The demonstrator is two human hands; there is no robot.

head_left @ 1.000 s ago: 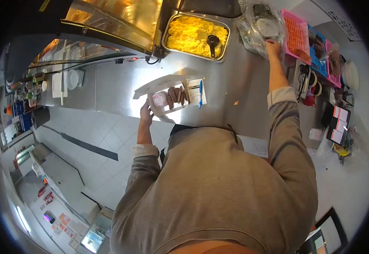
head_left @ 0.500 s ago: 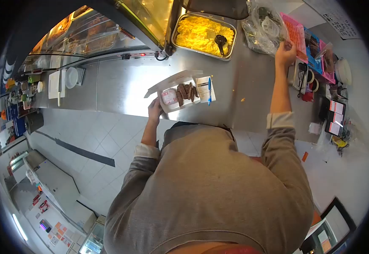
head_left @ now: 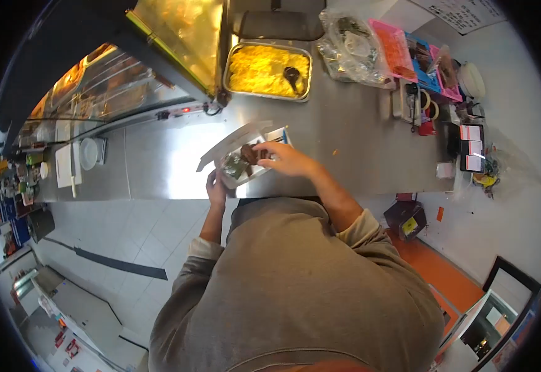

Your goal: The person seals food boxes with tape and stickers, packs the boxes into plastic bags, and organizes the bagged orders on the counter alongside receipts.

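Observation:
An open white takeaway box (head_left: 241, 183) stands near the counter's front edge, its lid raised at the back. Dark brown pieces of meat (head_left: 250, 152) lie in its right part. Over the left part is a shiny clear packet with dark green contents (head_left: 234, 165). My left hand (head_left: 216, 187) is closed on the box's left side. My right hand (head_left: 283, 160) reaches in from the right, thumb and fingers apart at the meat; whether they touch it is hard to see. Behind the box, a paper slip (head_left: 277, 134) and a blue pen are partly covered.
A metal tray (head_left: 270, 96) of yellow food with a black spoon stands behind on the steel counter (head_left: 357, 149). Plastic bags (head_left: 354, 49) and coloured baskets (head_left: 394, 53) are at the back right. A lit glass display case (head_left: 177, 43) borders the left.
My right hand has moved from the plastic bags to the box. A packet with dark green contents now lies where a pink-and-white wrapped item showed. The box has turned and its lid tilts more.

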